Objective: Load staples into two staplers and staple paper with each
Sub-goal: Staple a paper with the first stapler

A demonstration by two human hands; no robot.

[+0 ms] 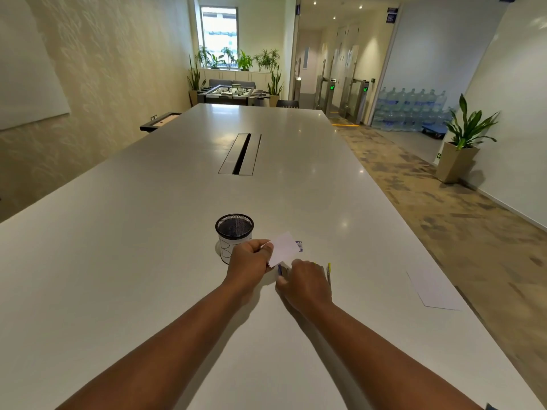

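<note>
The left hand pinches a small white slip of paper by its near corner, fingers clenched on it and holding it tilted just above the long pale grey table. The right hand lies knuckles-up at about four o'clock from the slip, curled over a small blue-and-grey stapler of which only a sliver shows under the thumb; whether those fingers actually grip it I cannot tell. A yellow-edged stapler peeks out at three o'clock of that hand, and a small blue-printed staple box lies at one o'clock of the slip, half hidden behind it. The step in hand looks like stapling the slip, and doing it well means feeding one corner fully into the stapler's mouth, keeping the paper flat, then pressing straight down. A black wire-mesh pen cup stands at eleven o'clock, close to the left knuckles, so the slip should travel right, not back. A larger white sheet lies well apart at three o'clock near the table's right edge; open surface runs wide toward nine and twelve.
</note>
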